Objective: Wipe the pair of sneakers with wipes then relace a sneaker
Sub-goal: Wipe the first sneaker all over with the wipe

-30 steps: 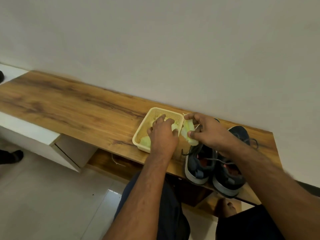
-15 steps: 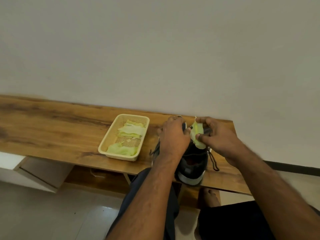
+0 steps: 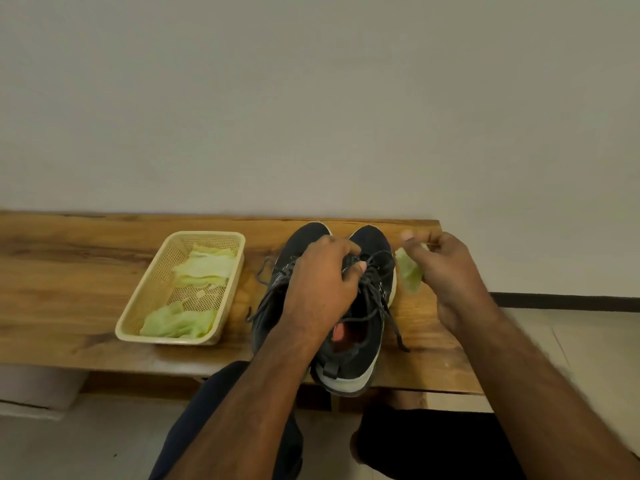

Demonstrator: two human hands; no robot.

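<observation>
Head view: sneakers lie lengthwise, toes toward the wall.

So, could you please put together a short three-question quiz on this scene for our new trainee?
1. True or false: the right hand holds a green wipe.
2. Which does the left hand grip? A) the basket B) the sneakers C) nothing
3. Fill in: the spare wipes lie in the ____, which stands to the ____ of the sneakers on the wooden bench.

Key
1. True: it pinches the wipe just right of the sneakers.
2. B: its fingers curl over the laces and tongues.
3. basket; left.
</observation>
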